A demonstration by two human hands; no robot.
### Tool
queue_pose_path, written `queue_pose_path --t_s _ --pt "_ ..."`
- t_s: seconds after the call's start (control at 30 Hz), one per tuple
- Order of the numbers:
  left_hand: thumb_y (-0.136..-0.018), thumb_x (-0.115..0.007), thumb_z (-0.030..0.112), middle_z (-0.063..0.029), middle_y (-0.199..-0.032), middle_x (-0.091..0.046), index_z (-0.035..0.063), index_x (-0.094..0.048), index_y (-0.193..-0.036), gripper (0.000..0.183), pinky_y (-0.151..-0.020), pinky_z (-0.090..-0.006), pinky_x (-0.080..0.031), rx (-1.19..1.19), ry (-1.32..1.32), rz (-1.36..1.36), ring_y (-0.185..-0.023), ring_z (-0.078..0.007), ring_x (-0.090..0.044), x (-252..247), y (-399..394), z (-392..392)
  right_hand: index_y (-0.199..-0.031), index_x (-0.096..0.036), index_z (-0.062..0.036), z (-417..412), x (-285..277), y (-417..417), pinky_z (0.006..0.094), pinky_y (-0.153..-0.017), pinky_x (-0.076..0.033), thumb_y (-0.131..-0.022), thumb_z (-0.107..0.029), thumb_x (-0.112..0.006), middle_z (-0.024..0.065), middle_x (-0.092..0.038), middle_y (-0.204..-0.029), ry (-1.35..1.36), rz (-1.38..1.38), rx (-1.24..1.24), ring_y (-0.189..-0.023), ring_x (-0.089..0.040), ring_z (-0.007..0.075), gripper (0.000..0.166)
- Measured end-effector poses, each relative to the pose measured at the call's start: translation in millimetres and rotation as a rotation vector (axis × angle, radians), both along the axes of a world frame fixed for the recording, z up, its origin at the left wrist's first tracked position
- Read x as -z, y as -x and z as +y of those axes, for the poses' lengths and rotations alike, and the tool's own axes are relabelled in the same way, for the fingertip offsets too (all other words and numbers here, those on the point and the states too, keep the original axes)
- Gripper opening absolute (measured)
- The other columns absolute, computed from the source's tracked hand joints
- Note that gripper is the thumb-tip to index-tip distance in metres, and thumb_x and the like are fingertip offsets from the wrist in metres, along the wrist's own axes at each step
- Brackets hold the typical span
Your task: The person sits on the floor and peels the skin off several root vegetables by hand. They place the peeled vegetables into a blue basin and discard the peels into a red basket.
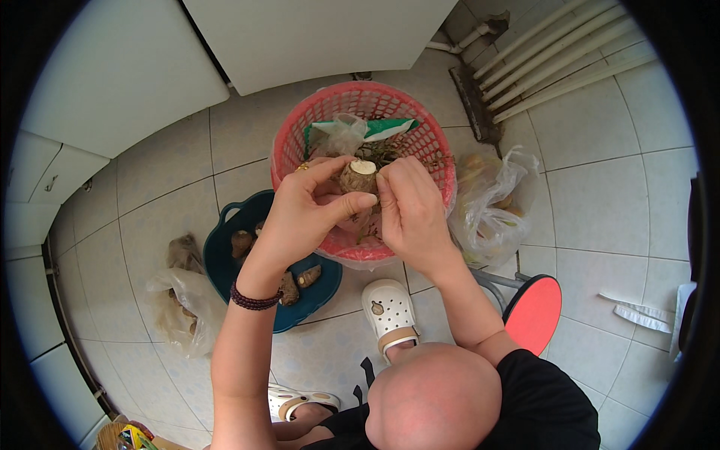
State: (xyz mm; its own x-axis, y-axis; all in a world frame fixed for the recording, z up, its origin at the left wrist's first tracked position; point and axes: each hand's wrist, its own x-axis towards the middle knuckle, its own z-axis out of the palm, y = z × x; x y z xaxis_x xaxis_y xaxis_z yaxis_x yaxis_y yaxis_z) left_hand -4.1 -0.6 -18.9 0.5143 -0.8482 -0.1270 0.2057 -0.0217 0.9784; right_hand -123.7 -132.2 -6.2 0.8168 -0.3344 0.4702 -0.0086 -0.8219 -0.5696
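Observation:
Between my two hands, above a red plastic basket (287, 132) lined with a thin bag, is a brown taro corm (358, 179) with a pale, flat cut top. My left hand (315, 205) grips it from the left, thumb below and fingers behind. At its right side, the bent fingers and thumb of my right hand (410, 211) pinch at the skin; whether they hold a shred cannot be told. Inside the basket lie a green and white wrapper (388, 129), a crumpled clear bag (344, 135) and dry stringy scraps (382, 153).
A dark teal tub (315, 308) with several taro corms (309, 276) stands left of the basket. Plastic bags of produce lie at the left (188, 309) and right (495, 208). A red-topped stool (534, 315) is at the right. White cabinets (315, 39) and wall pipes (545, 50) are beyond.

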Motion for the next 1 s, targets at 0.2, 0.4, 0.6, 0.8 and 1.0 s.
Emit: queue_pose_path --t_s 0.2,0.4,0.6,0.8,1.0 --pt "-0.100 -0.061 0.030 -0.0098 -0.112 -0.066 -0.0061 -0.052 -0.133 0.050 -0.080 -0.0252 -0.055 0.026 -0.002 0.284 -0.092 -0.0157 -0.068 -10.8 -2.6 1.6 -0.095 -0.060 0.0021 -12.2 3.2 9.7 0.0439 -0.076 -0.046 -0.084 -0.001 -0.061 0.0163 -0.062 -0.091 0.005 0.124 0.178 -0.088 -0.056 0.0357 0.011" --pt "-0.099 -0.060 0.039 -0.0080 -0.096 -0.069 -0.0039 -0.053 -0.126 0.051 -0.070 -0.0214 -0.055 -0.008 -0.009 0.389 -0.081 -0.0128 -0.070 -12.4 -4.2 -0.7 -0.127 -0.061 -0.0035 -14.4 -4.6 14.6 0.0411 -0.094 -0.046 -0.084 -0.008 -0.069 0.0136 -0.063 -0.120 -0.114 0.051 0.060 -0.109 -0.054 0.0320 0.044" --pt "-0.100 -0.059 0.041 -0.0061 -0.089 -0.067 -0.0031 -0.056 -0.122 0.049 -0.062 -0.0211 -0.052 -0.020 -0.091 0.253 -0.070 -0.0096 -0.065 -17.2 -2.9 -1.0 -0.131 -0.059 -0.0046 -2.9 -9.7 8.8 0.0382 -0.096 -0.047 -0.079 -0.009 -0.075 0.0136 -0.062 -0.126 -0.286 0.049 -0.183 -0.113 -0.056 0.0314 0.055" --pt "-0.099 -0.062 0.030 -0.0049 -0.084 -0.069 -0.0038 -0.065 -0.113 0.037 -0.063 -0.0228 -0.052 -0.096 -0.083 0.102 -0.070 -0.0097 -0.064 -19.4 -1.1 2.6 -0.130 -0.060 -0.0040 -5.9 -3.2 11.5 0.0357 -0.091 -0.049 -0.080 -0.009 -0.075 0.0153 -0.063 -0.118 -0.515 0.053 -0.115 -0.105 -0.061 0.0299 0.052" --pt "-0.085 -0.071 0.002 -0.0101 -0.089 -0.073 -0.0030 -0.073 -0.102 0.018 -0.069 -0.0256 -0.053 -0.214 0.083 -0.611 -0.076 -0.0147 -0.068 -19.2 6.4 -1.3 -0.128 -0.059 -0.0016 -10.8 -3.3 14.6 0.0366 -0.088 -0.050 -0.081 -0.012 -0.076 0.0161 -0.065 -0.109 -0.397 0.049 -0.053 -0.102 -0.062 0.0308 0.051"
